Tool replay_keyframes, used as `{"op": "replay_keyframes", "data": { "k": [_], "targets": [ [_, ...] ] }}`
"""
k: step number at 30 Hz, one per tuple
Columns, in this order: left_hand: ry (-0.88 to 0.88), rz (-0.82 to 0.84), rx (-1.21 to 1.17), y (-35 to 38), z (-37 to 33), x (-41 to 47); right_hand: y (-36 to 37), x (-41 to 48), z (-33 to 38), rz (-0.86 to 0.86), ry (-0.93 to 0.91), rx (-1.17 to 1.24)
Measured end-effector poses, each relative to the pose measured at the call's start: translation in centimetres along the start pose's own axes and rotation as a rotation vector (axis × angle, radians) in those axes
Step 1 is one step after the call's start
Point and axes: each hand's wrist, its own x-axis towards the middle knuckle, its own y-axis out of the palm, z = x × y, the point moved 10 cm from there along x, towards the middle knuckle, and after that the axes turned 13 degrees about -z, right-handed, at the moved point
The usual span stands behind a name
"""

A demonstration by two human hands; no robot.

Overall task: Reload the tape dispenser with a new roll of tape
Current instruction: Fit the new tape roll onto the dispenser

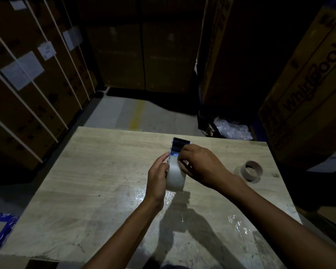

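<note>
Nearest to us, our two bare forearms reach forward over the pale, wood-grain tabletop (105,171), which fills the lower part of the view under dim light. At the far left, stacked brown cardboard boxes (27,94) bound with white straps and bearing white paper labels stand beside the tabletop, and a blue-edged cardboard piece (0,230) shows at the lower left corner. Moving right, our left hand (157,177) wraps its grip around the left side of the translucent white roll of packing tape (175,176), thumb lying up along the edge of the dispenser. The roll sits in the dark tape dispenser (179,145), held just above the middle of the tabletop, its serrated blade pointing away from us. Our right hand (200,164) closes on the right side of the same roll, fingertips pinched at the tape's surface near a small blue part of the dispenser. Further right, an empty brown cardboard tape core (251,170) lies on the tabletop, well apart from our hands. Beyond the far edge, crumpled clear plastic (234,129) lies on the floor, and a large printed cardboard box (308,84) leans at the right.
</note>
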Motion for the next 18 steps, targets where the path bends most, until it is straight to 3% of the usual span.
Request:
{"op": "replay_keyframes", "data": {
  "k": [7,13,18],
  "targets": [
    [0.066,-0.033,0.003,-0.3,-0.7,0.2,-0.6,-0.7,-1.0,-0.063,0.120,0.135],
    [0.086,-0.080,-0.022,-0.4,-0.8,0.0,-0.6,-0.6,-1.1,-0.048,0.091,0.160],
    [0.109,-0.084,-0.025,0.0,-1.3,-0.5,-1.1,-0.3,-0.7,-0.070,0.017,0.042]
  ]
}}
